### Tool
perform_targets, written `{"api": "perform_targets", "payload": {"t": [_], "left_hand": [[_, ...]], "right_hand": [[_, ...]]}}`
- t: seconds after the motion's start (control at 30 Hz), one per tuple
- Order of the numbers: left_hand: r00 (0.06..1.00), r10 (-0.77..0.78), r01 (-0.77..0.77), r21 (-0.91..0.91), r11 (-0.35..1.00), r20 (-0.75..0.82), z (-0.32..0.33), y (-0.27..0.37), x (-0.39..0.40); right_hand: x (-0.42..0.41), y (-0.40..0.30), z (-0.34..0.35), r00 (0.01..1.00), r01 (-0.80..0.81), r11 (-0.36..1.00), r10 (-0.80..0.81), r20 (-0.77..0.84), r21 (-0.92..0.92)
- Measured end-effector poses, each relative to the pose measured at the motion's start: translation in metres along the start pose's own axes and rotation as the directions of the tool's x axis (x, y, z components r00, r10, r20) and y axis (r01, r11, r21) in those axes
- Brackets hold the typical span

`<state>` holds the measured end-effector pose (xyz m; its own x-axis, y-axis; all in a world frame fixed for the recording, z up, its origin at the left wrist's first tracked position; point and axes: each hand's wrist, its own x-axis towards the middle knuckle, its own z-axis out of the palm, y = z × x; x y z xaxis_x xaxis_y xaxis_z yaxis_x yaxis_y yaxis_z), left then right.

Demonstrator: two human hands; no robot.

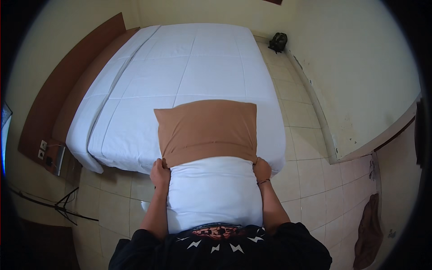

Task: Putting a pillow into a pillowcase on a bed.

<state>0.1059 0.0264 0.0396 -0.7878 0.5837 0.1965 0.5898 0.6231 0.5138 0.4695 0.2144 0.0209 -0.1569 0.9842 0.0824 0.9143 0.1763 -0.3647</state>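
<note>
A brown pillowcase (209,130) covers the far part of a white pillow (214,192), whose near part is bare and reaches back to my body. My left hand (160,173) grips the left corner of the pillowcase's open edge. On the other side, my right hand (262,170) holds the right corner of that same edge. Between the hands the hem lies across the pillow, slightly bowed. The covered end rests over the near side of a bed with a white quilted duvet (209,74).
A brown wooden headboard (64,77) lines the left wall, with sockets (42,149) and a small shelf (60,160) near it. A black stand (60,207) is on the tiled floor (310,182). A backpack (278,42) sits in the far corner; brown cloth (368,233) lies at right.
</note>
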Motion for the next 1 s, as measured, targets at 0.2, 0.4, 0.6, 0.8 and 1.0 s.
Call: {"api": "perform_targets", "payload": {"t": [0.2, 0.4, 0.6, 0.8, 1.0], "left_hand": [[0.966, 0.227, -0.199, -0.207, 0.958, 0.121, -0.046, 0.0, 0.018], [0.877, 0.437, -0.196, -0.683, 0.704, 0.199, -0.084, 0.092, 0.051], [0.765, 0.624, -0.631, -0.38, 0.676, -0.159, 0.0, 0.162, 0.03], [0.911, 0.413, -0.413, 0.06, 0.909, 0.008, 0.031, 0.044, 0.026], [0.931, -0.118, 0.292, -0.507, 0.811, 0.347, 0.027, -0.002, 0.033]], "right_hand": [[0.022, 0.026, -0.029, 0.997, 0.056, 0.939, -0.07, 0.028, 0.339], [0.061, -0.083, -0.09, 0.851, 0.41, 0.76, -0.119, -0.512, 0.504], [0.032, -0.18, -0.029, 0.718, 0.685, 0.681, -0.568, -0.402, 0.259], [0.045, -0.056, -0.002, 0.974, -0.043, 0.981, 0.084, -0.21, 0.191], [0.026, -0.003, 0.007, 0.979, -0.199, 0.812, 0.145, 0.142, 0.549]]}}
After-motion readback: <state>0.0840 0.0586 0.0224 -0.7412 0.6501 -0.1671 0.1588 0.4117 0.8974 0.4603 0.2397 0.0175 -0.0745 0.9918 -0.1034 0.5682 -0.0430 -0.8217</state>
